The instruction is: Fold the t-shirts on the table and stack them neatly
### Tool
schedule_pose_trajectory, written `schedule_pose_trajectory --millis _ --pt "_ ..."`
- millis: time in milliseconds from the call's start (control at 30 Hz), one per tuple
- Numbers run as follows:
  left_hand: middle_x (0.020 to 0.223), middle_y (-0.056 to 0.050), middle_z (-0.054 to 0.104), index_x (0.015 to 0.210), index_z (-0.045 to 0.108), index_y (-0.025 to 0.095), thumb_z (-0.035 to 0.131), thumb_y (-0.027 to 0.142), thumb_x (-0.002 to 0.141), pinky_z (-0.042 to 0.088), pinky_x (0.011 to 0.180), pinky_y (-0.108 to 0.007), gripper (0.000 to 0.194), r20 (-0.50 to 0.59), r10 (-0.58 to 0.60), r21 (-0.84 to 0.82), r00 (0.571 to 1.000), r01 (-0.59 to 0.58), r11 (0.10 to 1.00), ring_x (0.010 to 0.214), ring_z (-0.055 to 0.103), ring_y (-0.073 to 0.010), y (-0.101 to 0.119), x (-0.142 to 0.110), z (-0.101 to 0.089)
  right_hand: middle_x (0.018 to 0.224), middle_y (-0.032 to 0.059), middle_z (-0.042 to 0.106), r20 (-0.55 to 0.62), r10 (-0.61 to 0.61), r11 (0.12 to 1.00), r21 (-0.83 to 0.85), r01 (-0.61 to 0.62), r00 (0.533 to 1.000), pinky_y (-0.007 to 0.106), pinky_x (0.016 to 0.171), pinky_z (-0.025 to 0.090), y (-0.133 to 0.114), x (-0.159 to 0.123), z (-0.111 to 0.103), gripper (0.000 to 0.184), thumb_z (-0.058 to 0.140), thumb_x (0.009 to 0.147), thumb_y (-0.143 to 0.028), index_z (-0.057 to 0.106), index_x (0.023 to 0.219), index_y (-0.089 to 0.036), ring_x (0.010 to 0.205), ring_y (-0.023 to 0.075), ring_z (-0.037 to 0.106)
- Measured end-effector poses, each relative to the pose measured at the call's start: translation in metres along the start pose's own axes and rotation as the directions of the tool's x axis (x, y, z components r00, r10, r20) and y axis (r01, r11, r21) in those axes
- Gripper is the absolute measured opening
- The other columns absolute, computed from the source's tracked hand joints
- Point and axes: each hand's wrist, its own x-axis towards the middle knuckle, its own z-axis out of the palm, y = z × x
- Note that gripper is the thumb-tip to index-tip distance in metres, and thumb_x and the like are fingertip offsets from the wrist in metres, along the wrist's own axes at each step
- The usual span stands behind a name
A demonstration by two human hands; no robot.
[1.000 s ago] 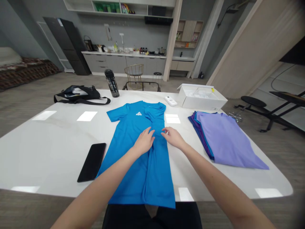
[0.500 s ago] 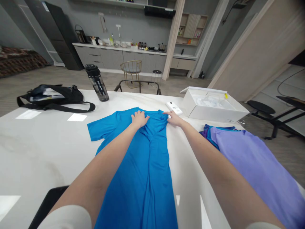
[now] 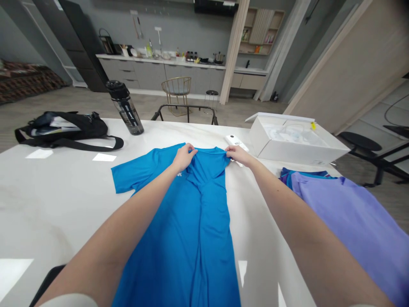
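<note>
blue shirt (image 3: 194, 221) top edge pinched between both hands (image 3: 211, 155).

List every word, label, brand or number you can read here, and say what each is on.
Nothing can be read for certain.
Blue shirt: a white chest logo, mostly hidden by the left hand; unreadable.
Bottle: white print on its side, too small to read.
White box: a small label on its front wall, too blurred to read.
Yellow tag on the box: no legible text.
Right hand pinches the shirt's far edge.
</note>
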Motion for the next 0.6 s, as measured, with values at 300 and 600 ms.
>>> schedule_pose_trajectory --millis 300,600 --pt "0.095 -0.006 0.071 0.11 0.062 0.024 0.046 0.032 0.1 0.047 0.08 -0.031 0.02 -0.101 -0.094 0.193 0.99 0.112 0.975 0.091 0.066 -0.0228 0.007 0.007 0.009 0.091 0.0041 0.069 -0.292 -0.112 0.931 -0.366 -0.003 0.95 0.029 0.08 0.048 0.017 0.017 0.003 0.022 0.062 0.084 -0.023 0.071 0.104 -0.019 0.083 0.0181 0.062" --pt "0.115 -0.016 0.068 0.123 0.058 0.022 0.029 0.03 0.105 0.05 0.084 -0.041 0.035 -0.022 -0.164 0.562 0.986 0.148 0.814 0.102 0.068 -0.0312 0.012 -0.003 0.013 0.114 0.0103 0.069 -0.391 -0.145 0.845 -0.527 -0.092 0.909 0.036 0.093 0.048 0.008 0.009 0.032 0.021 0.057 0.095 -0.028 0.067 0.112 -0.021 0.105 0.0255 0.063"
